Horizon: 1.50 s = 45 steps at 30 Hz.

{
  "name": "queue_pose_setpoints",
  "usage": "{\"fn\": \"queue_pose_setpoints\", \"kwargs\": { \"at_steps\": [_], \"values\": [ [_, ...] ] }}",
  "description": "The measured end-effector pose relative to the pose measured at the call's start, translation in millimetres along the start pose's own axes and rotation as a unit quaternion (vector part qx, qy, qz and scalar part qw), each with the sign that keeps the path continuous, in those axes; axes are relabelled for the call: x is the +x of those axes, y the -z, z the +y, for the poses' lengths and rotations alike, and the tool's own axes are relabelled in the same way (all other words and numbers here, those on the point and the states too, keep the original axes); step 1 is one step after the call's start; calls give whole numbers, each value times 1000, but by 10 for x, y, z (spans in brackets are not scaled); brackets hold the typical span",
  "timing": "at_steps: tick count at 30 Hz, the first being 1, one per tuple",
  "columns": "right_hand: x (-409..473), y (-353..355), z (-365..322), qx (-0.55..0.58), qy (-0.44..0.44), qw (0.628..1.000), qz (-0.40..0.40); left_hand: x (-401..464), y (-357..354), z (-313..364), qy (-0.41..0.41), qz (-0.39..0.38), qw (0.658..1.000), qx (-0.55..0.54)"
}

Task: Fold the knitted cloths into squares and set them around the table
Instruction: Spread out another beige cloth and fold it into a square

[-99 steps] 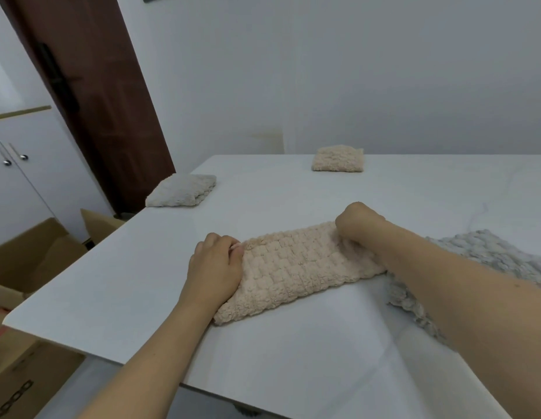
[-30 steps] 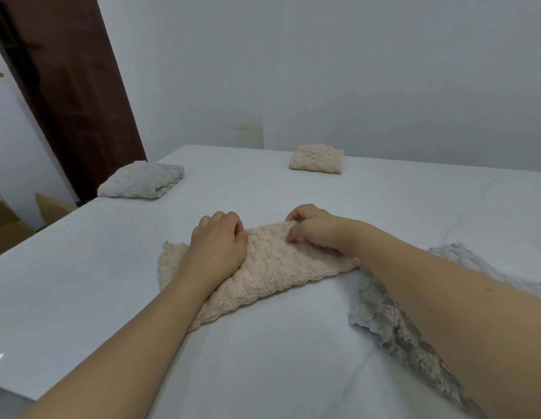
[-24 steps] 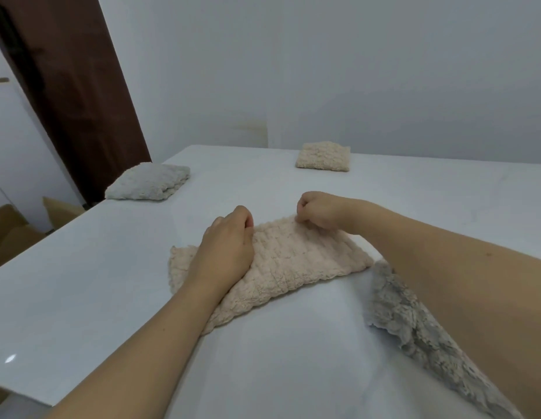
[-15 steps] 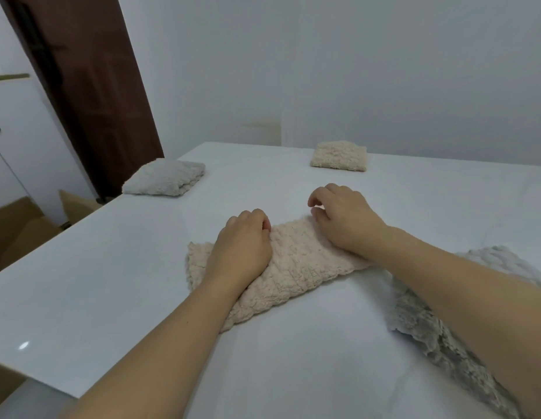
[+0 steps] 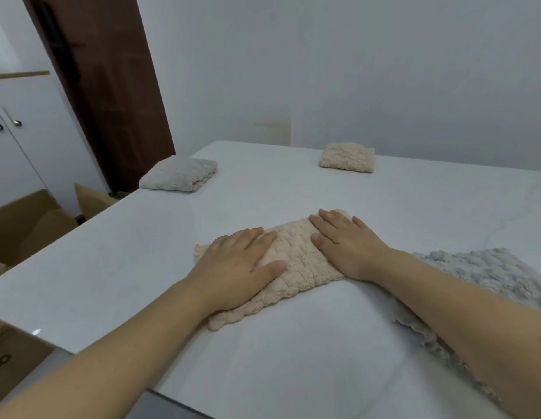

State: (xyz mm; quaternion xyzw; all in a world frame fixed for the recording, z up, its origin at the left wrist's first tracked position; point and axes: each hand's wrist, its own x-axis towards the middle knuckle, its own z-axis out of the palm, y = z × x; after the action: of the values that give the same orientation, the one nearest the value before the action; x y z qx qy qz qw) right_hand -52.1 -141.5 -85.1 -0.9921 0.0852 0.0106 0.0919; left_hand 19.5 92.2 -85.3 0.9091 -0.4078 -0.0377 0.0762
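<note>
Both hands lie open and flat on the beige cloth mid-surface — left hand near its left end, right hand at its right. Press the crease firmly (edges aligned), then fold end over end — judging by its oblong shape — into a square.

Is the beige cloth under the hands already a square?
No, the beige cloth is a long strip under both flat hands, left hand and right hand.

Both hands now lie flat with fingers spread on the beige cloth: the left hand, curled a moment ago, presses its left part, and the right hand, earlier fisted, presses its right part.
</note>
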Motion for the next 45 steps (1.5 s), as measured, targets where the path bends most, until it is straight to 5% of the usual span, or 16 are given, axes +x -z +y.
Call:
{"fn": "queue_pose_setpoints", "kwargs": {
  "at_steps": [8, 12, 15, 17, 21, 29, 35, 38, 42, 45],
  "values": [
    [75, 82, 32, -47, 31, 998, 7, -332, 50, -267, 42, 111, 979, -163],
    [151, 237, -161, -176, -28, 972, 151, -342, 71, -265, 6, 73, 979, -191],
    [-12, 308, -479, -41, -67, 973, 216, -354, 88, -282, -10, 54, 978, -202],
    [-231, 195, -654, 95, -88, 984, 120, -355, 78, -307, -24, 70, 965, -252],
    [-473, -210, -708, 31, -18, 978, 203, -370, 85, -340, -38, 89, 939, -329],
    [-460, -117, -629, 261, 17, 952, 162, -303, 200, -383, 24, 48, 869, -492],
    [-434, -26, -528, 490, -62, 856, 154, 148, 367, -94, -10, 147, 800, -582],
    [-405, -49, -536, 551, -81, 801, 218, 473, 319, 91, 16, 175, 770, -613],
    [-410, -34, -533, 522, -101, 754, 386, 706, 170, 191, 52, 208, 794, -568],
    [-361, -9, -459, 485, -144, 780, 368, 769, 142, 206, 33, 211, 825, -523]
  ]
}}
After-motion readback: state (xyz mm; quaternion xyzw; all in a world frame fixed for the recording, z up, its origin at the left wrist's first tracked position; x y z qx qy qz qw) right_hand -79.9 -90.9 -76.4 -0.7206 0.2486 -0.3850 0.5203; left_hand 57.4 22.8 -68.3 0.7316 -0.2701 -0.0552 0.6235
